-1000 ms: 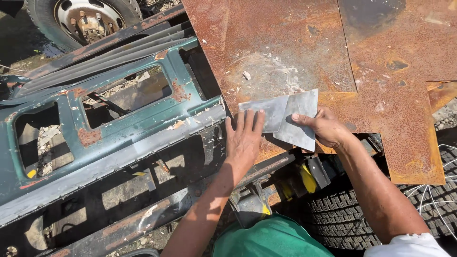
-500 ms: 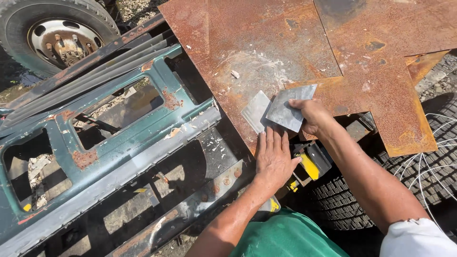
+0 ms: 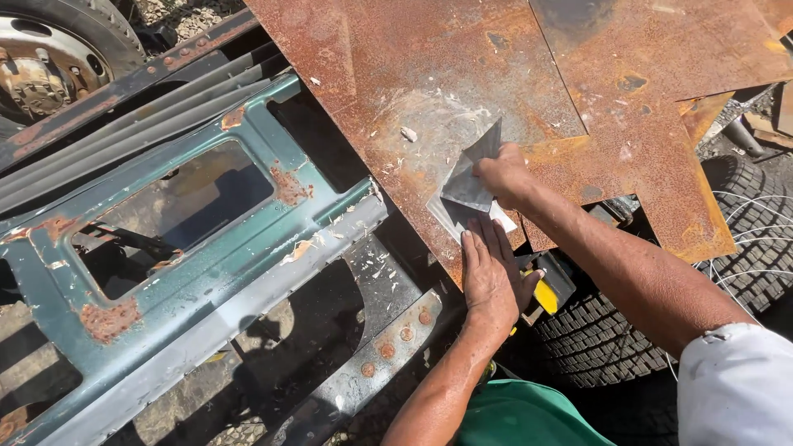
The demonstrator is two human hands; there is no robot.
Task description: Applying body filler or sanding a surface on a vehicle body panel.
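A thin grey metal sheet (image 3: 467,183) lies folded on a large rusty steel plate (image 3: 462,74). My right hand (image 3: 504,175) grips the sheet's raised flap and holds it bent upward. My left hand (image 3: 491,277) lies flat with fingers together, pressing down the sheet's lower part at the plate's near edge. Both forearms reach in from the bottom right; a white sleeve (image 3: 735,388) covers my right upper arm.
A green rusted vehicle frame (image 3: 190,272) with open cutouts lies to the left. A wheel (image 3: 49,58) sits top left. A black tyre (image 3: 661,330) lies under the plate at right, with a yellow-and-black tool (image 3: 549,289) beside my left hand. Green cloth (image 3: 529,421) at bottom.
My right hand has folded the sheet's flap up and over. My left hand stays pressed flat on the lower part. The camera view has shifted closer.
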